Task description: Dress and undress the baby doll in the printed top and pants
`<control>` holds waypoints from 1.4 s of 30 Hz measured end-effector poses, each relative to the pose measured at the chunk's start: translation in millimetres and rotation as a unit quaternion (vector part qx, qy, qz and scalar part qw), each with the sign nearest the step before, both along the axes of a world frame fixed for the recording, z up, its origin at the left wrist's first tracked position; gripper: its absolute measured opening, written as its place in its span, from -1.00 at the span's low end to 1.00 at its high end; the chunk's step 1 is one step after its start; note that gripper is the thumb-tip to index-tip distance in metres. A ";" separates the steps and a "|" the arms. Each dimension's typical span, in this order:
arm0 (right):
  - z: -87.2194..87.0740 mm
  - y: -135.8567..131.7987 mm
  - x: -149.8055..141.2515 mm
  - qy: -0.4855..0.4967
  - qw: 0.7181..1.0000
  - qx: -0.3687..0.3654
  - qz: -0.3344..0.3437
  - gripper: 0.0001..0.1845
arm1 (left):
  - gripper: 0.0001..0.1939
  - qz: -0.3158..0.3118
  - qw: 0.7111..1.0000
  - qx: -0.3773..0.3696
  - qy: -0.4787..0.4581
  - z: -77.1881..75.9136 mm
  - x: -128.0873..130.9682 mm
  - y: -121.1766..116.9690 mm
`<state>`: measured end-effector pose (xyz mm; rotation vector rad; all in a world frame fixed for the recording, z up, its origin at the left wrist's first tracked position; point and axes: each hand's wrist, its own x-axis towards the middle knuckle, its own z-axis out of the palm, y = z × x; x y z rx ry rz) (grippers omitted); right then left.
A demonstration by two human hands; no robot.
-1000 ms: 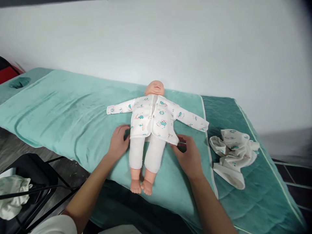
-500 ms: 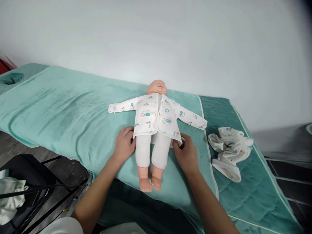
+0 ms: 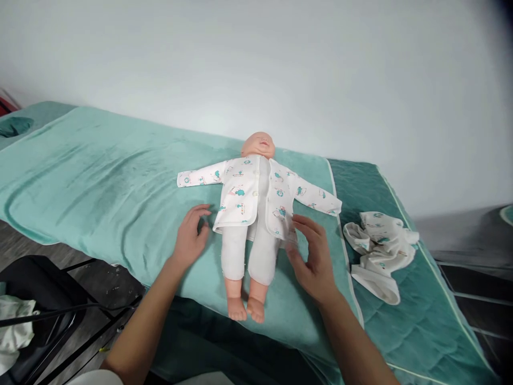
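Jacket (image 3: 240,200) front gapes wider, left hand (image 3: 189,239) off its hem, fingers apart. Doll (image 3: 260,262) lies face-up on the green sheet (image 3: 132,166); right hand's (image 3: 318,267) fingers parted at the hem, contact unclear — a snag could skew the loose flap.

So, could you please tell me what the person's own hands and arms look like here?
The left hand and right hand are bare, with no gloves, rings or watch visible. The forearms are uncovered too. What looks like a white sleeve shows by the left arm at the bottom edge; no sleeve shows on the right.
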<state>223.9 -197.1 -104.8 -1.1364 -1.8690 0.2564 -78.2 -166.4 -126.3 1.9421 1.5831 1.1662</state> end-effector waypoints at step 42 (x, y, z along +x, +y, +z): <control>-10.1 46.8 14.7 0.061 0.994 -0.069 -0.057 -0.65 | -0.63 -0.164 0.786 -0.311 -0.508 16.0 29.4 108.6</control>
